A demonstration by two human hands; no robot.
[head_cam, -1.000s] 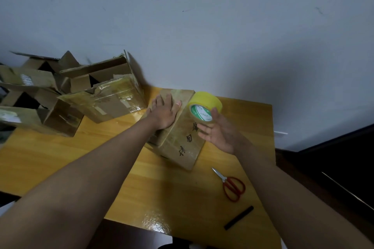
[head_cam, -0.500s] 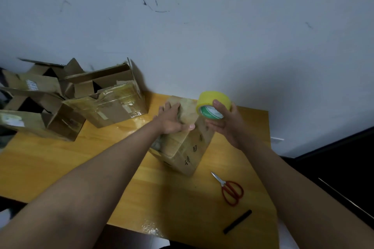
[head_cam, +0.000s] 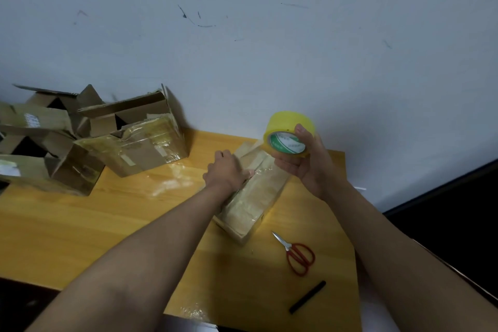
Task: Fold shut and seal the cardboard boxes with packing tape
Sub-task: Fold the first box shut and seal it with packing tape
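At the far left of the wooden table [head_cam: 80, 224] sits a heap of open cardboard boxes [head_cam: 129, 143], dull brown with glossy patches of old tape, flaps standing up. Near the middle, the left hand [head_cam: 226, 171] presses down on the small box [head_cam: 250, 197], fingers curled over its top edge; whether they truly grip it I cannot tell. That box is a long block, its long axis running from the person toward the wall, its skin shiny. Just right of it and above its far end, the right hand [head_cam: 310, 162] grips the yellow tape roll [head_cam: 289, 133], so the pull likely runs along that axis. Red-handled scissors [head_cam: 297, 255] lie nearer
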